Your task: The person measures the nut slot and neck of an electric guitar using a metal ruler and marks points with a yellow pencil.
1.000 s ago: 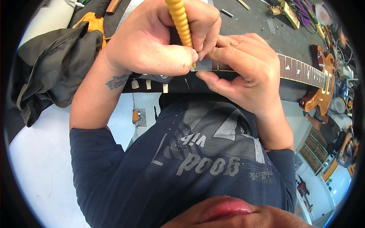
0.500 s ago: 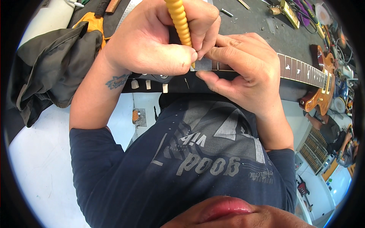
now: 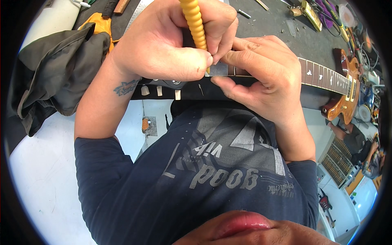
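My left hand (image 3: 175,45) is closed around a tool with a yellow ribbed handle (image 3: 194,24), held steeply. The tool's tip points down at the near edge of the guitar neck, beside a small flat grey plate (image 3: 218,69) lying across the fretboard. My right hand (image 3: 265,69) is closed over the neck, fingertips at the plate's far side and thumb at its near side. The electric guitar (image 3: 341,107) stretches right, its dark fretboard (image 3: 324,73) ending at a brown glossy body. Its headstock is mostly hidden under my left wrist, with pale tuner buttons (image 3: 159,90) showing.
A dark cloth (image 3: 61,77) and a yellow-orange item (image 3: 100,25) lie at the left. Small metal parts, cables and tools (image 3: 335,16) crowd the bench's far right. A steel ruler (image 3: 136,14) sits behind my left hand. Another person (image 3: 359,143) is at the right.
My left hand and the yellow-handled tool have shifted very slightly to the right. My right hand, the plate and the guitar stay in place.
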Action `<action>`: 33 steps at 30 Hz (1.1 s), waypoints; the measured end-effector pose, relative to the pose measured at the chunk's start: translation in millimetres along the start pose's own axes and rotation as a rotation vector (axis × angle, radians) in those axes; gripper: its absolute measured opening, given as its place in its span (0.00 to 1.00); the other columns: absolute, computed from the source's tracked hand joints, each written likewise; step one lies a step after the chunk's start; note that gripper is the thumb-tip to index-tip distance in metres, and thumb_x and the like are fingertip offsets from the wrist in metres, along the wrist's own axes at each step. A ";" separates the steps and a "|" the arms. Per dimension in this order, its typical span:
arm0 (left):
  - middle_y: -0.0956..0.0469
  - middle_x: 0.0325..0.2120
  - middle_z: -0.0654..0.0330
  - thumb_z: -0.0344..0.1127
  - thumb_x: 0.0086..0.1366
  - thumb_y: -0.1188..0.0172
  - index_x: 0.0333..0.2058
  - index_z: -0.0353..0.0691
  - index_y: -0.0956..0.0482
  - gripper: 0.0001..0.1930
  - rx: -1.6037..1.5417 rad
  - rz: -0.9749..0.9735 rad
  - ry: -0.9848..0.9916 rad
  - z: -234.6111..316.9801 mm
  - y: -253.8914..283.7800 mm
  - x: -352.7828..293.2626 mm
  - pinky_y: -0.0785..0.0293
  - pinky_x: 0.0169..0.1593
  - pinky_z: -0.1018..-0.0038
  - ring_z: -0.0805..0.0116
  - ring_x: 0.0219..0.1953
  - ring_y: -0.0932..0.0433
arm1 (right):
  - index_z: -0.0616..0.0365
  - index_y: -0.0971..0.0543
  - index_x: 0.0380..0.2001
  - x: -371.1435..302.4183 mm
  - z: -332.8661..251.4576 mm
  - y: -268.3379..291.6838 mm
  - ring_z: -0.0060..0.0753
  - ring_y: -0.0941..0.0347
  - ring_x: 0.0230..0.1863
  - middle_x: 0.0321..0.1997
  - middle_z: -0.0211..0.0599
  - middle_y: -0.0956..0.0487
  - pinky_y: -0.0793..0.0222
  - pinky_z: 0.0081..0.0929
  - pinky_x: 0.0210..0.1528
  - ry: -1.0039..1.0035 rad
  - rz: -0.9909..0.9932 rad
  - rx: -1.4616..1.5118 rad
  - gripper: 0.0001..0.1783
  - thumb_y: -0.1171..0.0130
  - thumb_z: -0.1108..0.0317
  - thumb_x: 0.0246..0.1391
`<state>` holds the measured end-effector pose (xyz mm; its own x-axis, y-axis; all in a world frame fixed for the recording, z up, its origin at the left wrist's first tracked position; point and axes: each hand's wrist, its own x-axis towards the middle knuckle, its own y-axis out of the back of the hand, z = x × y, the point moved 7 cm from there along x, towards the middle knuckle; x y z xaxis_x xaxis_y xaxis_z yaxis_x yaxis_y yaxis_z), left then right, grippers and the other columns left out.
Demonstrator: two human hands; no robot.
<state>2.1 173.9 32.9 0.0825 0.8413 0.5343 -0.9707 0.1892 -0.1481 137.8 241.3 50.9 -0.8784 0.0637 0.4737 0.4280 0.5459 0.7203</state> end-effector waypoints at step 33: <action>0.22 0.18 0.56 0.25 0.50 0.32 0.17 0.35 0.28 0.12 0.022 -0.026 -0.012 2.0 -2.3 4.2 0.24 0.27 0.73 0.64 0.23 0.20 | 0.57 0.11 0.39 -0.2 -0.2 0.3 0.33 0.20 0.28 0.30 0.31 0.14 0.29 0.32 0.39 -0.013 -0.008 -0.006 0.23 0.17 0.67 0.34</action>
<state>4.2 176.0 37.2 0.1055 0.8298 0.5480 -0.9729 0.2001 -0.1157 138.1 241.3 51.1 -0.8844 0.0706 0.4613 0.4225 0.5410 0.7272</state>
